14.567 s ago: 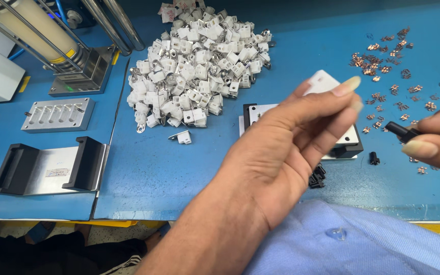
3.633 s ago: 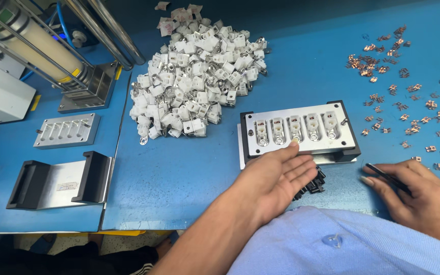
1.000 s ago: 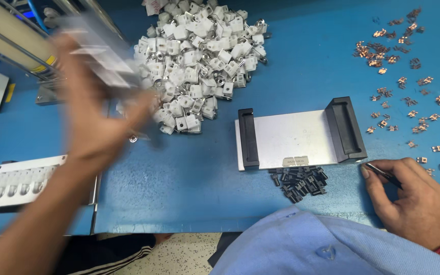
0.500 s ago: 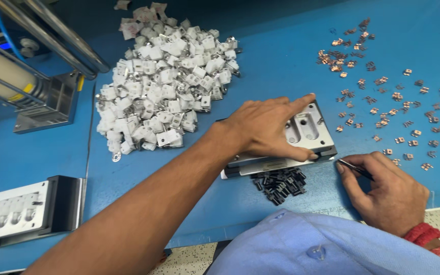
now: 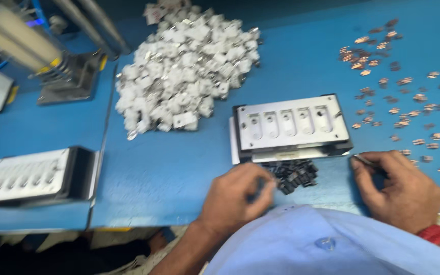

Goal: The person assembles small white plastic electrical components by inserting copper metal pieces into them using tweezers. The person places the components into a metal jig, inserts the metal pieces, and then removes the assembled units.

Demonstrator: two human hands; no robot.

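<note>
Head view, from left to right: a grey metal tray with a row of slots [image 5: 26, 175] sits in a black-ended holder at the near left of the blue counter [image 5: 169, 163]. Behind it stands a slanted cream-coloured roller on a grey metal stand [image 5: 52, 61]. Further right, a big heap of small white plastic housings [image 5: 184, 66] spreads over the counter's middle.

Near the front edge, the left hand [image 5: 238, 196] lies curled, its fingers [image 5: 263, 191] drawn together at the left edge of a small pile of tiny black plastic parts [image 5: 294, 173]; blur hides whether they pinch a piece or only touch the pile. That pile sits just in front of a second grey metal fixture plate with five oval pockets [image 5: 291, 125], resting on a white base, between the two hands.

Right of the pile, the right hand [image 5: 401, 188] rests on the counter, its fingers closed on a thin dark tweezer-like tool [image 5: 363, 160] whose tip points toward the plate's near right corner. Beyond it, small copper-coloured metal contacts [image 5: 408, 97] lie scattered across the far right.
</note>
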